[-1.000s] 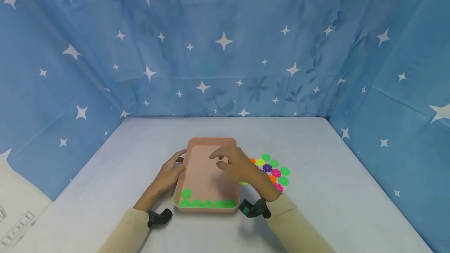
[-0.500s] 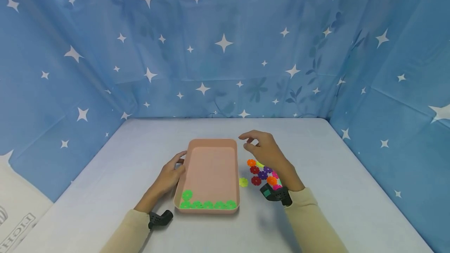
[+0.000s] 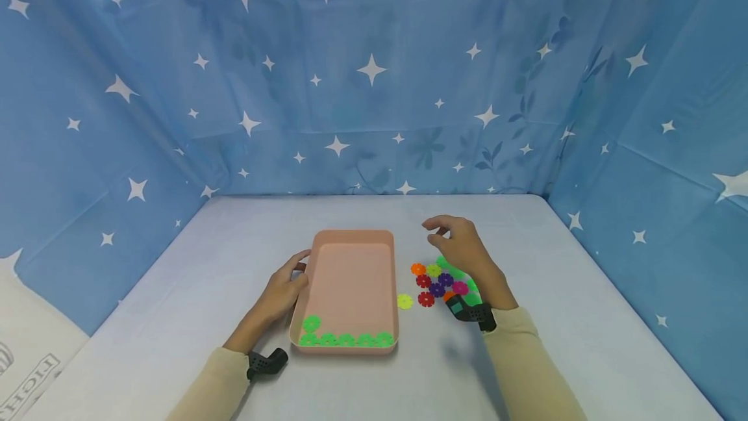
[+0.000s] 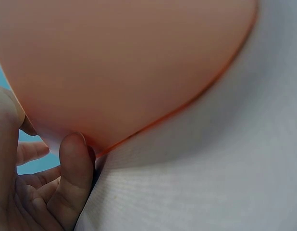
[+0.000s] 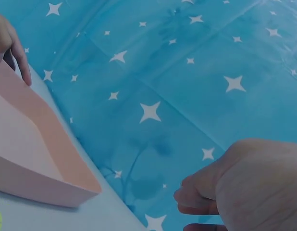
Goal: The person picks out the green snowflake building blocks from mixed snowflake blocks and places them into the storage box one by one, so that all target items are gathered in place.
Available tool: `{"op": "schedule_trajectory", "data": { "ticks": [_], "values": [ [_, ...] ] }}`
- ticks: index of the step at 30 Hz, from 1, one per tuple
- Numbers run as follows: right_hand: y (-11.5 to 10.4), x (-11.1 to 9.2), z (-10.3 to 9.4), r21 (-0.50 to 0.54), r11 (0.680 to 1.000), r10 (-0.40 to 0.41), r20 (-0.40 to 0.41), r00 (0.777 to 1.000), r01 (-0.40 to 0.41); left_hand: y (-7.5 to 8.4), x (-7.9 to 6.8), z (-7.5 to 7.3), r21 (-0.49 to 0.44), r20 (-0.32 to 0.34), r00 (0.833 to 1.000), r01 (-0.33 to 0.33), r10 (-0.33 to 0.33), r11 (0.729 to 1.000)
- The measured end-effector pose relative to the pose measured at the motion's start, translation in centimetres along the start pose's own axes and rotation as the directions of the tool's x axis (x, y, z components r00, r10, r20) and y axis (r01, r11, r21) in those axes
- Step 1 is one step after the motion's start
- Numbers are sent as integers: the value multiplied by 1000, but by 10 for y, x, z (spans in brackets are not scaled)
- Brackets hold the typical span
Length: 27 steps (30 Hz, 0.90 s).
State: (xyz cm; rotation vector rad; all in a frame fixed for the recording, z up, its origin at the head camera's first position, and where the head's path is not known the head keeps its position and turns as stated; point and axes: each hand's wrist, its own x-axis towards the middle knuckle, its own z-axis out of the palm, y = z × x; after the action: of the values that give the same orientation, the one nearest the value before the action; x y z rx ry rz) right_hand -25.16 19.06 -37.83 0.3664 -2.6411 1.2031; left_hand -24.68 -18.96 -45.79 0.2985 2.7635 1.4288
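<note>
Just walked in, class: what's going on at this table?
A person's left hand rests against the left side of a pink tray, where green flower-shaped pieces line the near edge. The right hand, apparently holding nothing, hovers near a spread of mixed-coloured pieces to the tray's right.

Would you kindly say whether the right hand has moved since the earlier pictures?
Yes, the right hand has moved rightward, from over the pink tray to its right.

Curtain (image 3: 350, 102): blue, white four-pointed stars (image 3: 372, 70), faint leaf sprays (image 3: 497, 148); hangs behind table (image 3: 555, 291) and along both sides. Table: white, far right corner rounded. Sheet (image 3: 35, 323), lower left: pale, lettered, possibly card.
</note>
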Motion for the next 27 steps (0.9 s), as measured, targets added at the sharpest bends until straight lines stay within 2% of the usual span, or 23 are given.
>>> {"op": "schedule_trajectory", "data": {
  "ticks": [14, 27],
  "values": [
    [33, 0, -3, -82, 987, 138, -3, 990, -137, 2, -1, -1, 9, 0, 1000, -6, 6, 1000],
    [59, 1, 8, -126, 961, 259, 86, 962, -248, 1, 1, -1, -4, 3, 1000, 5, -5, 1000]
  ]
}}
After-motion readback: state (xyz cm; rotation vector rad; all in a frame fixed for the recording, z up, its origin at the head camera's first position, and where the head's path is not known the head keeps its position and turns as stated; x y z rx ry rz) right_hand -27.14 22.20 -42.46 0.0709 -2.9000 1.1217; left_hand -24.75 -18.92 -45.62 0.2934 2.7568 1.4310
